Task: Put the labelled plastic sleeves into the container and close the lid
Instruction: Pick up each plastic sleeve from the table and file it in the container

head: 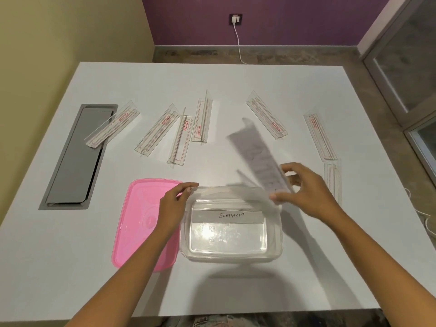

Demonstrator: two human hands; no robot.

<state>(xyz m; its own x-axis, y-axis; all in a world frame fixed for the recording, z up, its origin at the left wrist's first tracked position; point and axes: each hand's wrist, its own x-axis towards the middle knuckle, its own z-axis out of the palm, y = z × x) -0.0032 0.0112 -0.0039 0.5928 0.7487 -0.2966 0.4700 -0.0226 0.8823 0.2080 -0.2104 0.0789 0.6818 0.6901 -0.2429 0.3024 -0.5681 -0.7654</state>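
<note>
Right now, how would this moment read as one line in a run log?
left hand steadying container rim | right hand holding blurred sleeve above container | ELEPHANT sleeve inside | pink lid off, left of container

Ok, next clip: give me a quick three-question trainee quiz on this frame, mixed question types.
1. True or false: the pink lid is already on the clear container.
2. What word is written on the sleeve lying inside the container?
3. Which hand holds the blurred sleeve above the container? A) left hand B) right hand C) neither

Key:
1. False. The lid lies flat on the table, left of the container.
2. ELEPHANT.
3. B. The left hand rests at the container's far left rim.
</note>
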